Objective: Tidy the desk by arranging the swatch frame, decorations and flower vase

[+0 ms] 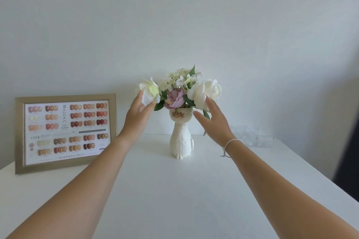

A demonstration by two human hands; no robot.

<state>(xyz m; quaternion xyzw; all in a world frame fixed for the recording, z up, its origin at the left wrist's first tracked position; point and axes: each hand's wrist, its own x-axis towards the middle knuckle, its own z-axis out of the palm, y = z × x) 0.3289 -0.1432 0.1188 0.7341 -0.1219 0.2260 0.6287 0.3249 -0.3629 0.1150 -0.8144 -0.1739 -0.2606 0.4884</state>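
Your open left hand [138, 111] and right hand [211, 116] touch the blooms [204, 91], grasping nothing; push sideways and the narrow vase [180, 141] may topple.

The vase [181, 137] looks like matt cream ceramic with a slightly bumpy surface (whiskers painted on). The flowers [180, 91] have soft, cloth-like petals. The frame [17, 134] has a brushed, satin champagne finish around a printed paper card. The desk [174, 200] is smooth matt white; the box [252, 137] is clear glossy plastic.
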